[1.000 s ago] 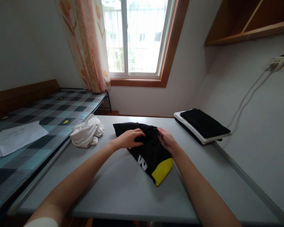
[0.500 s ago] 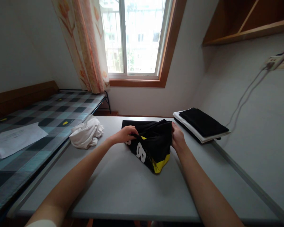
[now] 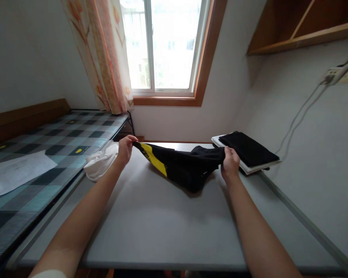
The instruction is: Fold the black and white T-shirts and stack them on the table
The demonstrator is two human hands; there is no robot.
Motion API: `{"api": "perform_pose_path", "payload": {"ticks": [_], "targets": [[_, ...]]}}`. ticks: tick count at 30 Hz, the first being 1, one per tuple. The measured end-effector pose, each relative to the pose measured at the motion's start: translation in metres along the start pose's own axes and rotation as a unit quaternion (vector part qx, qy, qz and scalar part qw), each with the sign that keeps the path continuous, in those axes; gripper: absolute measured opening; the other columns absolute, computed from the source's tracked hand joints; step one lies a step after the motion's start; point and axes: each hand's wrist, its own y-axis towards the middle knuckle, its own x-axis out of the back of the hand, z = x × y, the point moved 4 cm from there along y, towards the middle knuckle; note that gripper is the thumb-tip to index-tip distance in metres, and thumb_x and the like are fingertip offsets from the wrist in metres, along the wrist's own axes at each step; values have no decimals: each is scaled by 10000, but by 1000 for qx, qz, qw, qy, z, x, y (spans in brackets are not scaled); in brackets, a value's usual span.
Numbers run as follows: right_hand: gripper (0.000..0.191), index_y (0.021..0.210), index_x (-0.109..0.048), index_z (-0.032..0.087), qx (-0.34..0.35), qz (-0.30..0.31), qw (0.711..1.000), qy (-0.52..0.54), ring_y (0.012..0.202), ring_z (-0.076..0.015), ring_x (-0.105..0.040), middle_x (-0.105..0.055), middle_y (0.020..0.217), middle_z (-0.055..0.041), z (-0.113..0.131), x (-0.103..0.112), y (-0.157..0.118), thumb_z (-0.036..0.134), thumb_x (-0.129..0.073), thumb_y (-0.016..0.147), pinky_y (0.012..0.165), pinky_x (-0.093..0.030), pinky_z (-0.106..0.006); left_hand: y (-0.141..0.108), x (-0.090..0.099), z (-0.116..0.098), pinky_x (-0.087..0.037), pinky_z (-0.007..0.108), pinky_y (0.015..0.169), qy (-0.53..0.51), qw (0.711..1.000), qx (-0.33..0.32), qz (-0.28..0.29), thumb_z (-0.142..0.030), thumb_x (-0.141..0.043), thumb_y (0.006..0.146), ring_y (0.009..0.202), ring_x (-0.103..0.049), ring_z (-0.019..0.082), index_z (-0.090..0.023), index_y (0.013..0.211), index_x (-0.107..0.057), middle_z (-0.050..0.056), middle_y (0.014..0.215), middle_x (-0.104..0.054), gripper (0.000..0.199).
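A black garment (image 3: 188, 166) with a yellow panel is stretched between my two hands above the grey table (image 3: 162, 227). Its exact kind is not clear from its folds. My left hand (image 3: 125, 150) pinches the corner at the yellow end. At the other end, my right hand (image 3: 231, 162) grips the black edge. The middle of the cloth sags towards the tabletop, and I cannot tell whether it touches. Behind my left wrist lies a crumpled white cloth (image 3: 97, 164), partly hidden by that hand and forearm.
Folded black and white cloths (image 3: 249, 150) are stacked at the table's right back, close to my right hand. A bed with a checked mattress (image 3: 60, 139) and paper sheets (image 3: 20, 172) stands along the left. A cable (image 3: 297, 112) hangs down the right wall.
My left hand has moved left and up, pulling the yellow end out. My right hand has shifted a little right. The garment is now spread wider, and its white lettering no longer shows.
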Motion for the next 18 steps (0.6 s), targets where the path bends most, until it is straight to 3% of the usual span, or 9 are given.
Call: {"api": "perform_pose_path", "payload": {"ticks": [3,6,7,9,11,12,14,16,18], "targets": [[206,882,-575,188,77,10,967,-243,698,-180,-547,-543,706,21,13,1,-10,316,-643,735,742,-465,-360,-7,-9,-10,-457,331,588,13,996,11,84,-393,-456,847,529,-513,153,-187,642,-606,0,489,-474,327],[222,979,-637,187,196,34,883,-426,904,-267,-572,-606,921,-78,28,-9,-27,258,-589,775,866,-425,-455,-18,-25,-20,-446,298,581,61,986,14,155,-389,-595,796,540,-544,141,-152,686,-668,8,541,-570,271],[214,984,-658,192,229,78,859,-451,973,-285,-564,-610,988,-100,30,-16,-34,273,-576,803,900,-410,-467,-23,-33,-22,-447,286,592,94,976,12,199,-394,-637,779,566,-561,139,-150,707,-681,13,580,-602,258],[235,1011,-686,212,253,244,821,-450,1035,-287,-561,-627,1053,-103,28,-32,-49,337,-584,841,930,-411,-449,-38,-52,-25,-452,272,617,177,936,9,305,-436,-663,777,628,-591,143,-157,781,-706,17,662,-644,281],[303,1061,-703,247,237,418,763,-431,1050,-277,-573,-648,1092,-81,20,-45,-65,410,-659,809,934,-426,-428,-55,-67,-25,-468,269,664,250,884,-2,396,-487,-651,791,718,-617,156,-181,902,-718,22,772,-672,333],[336,1074,-710,268,227,471,734,-433,1072,-279,-571,-650,1128,-73,17,-48,-71,428,-698,779,940,-427,-430,-62,-73,-25,-477,272,700,273,862,-13,427,-502,-661,782,775,-627,166,-196,970,-717,26,839,-680,364],[283,1012,-740,283,224,504,698,-456,1110,-290,-563,-650,1176,-68,12,-50,-77,414,-725,762,947,-419,-441,-74,-80,-24,-484,281,788,312,825,-41,469,-500,-719,727,901,-630,192,-231,1100,-692,34,1002,-674,461],[149,891,-751,262,235,493,690,-475,1096,-278,-581,-668,1158,-71,13,-51,-79,360,-661,827,936,-415,-424,-79,-81,-20,-474,292,864,352,795,-63,490,-442,-779,663,1001,-617,219,-264,1213,-642,39,1139,-641,595],[194,837,-723,237,237,477,693,-485,1007,-252,-623,-700,1065,-76,15,-52,-79,317,-559,899,889,-421,-386,-78,-79,-15,-468,292,882,394,773,-66,493,-351,-779,664,1029,-614,231,-276,1250,-619,40,1172,-634,612]]}}
